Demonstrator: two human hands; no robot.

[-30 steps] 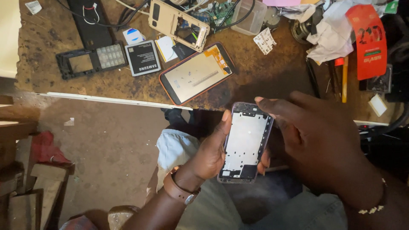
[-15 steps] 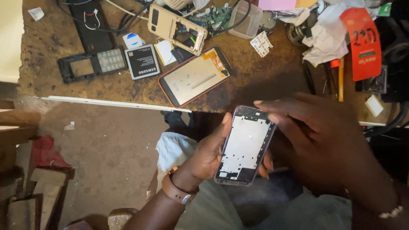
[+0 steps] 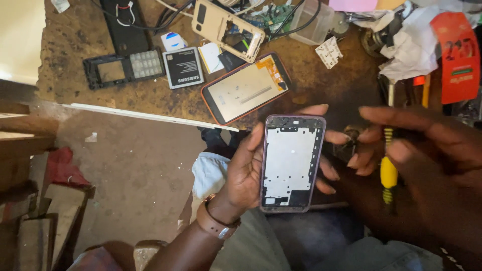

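Phone frame: upright over the lap, below the counter edge, left hand fingers wrapped around its sides. Yellow-handled screwdriver: pinched in closed right hand fingers, just beside frame.

The flat rectangular phone frame is silver-white metal inside a pale purple rim. The slim screwdriver has a yellow handle with black bands. The rough worktop is mottled brown.

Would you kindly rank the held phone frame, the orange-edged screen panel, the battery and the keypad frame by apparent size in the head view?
1. Phone frame, though nearest the camera.
2. Orange-edged screen panel, close behind; true order unsure.
3. Keypad frame.
4. Battery.
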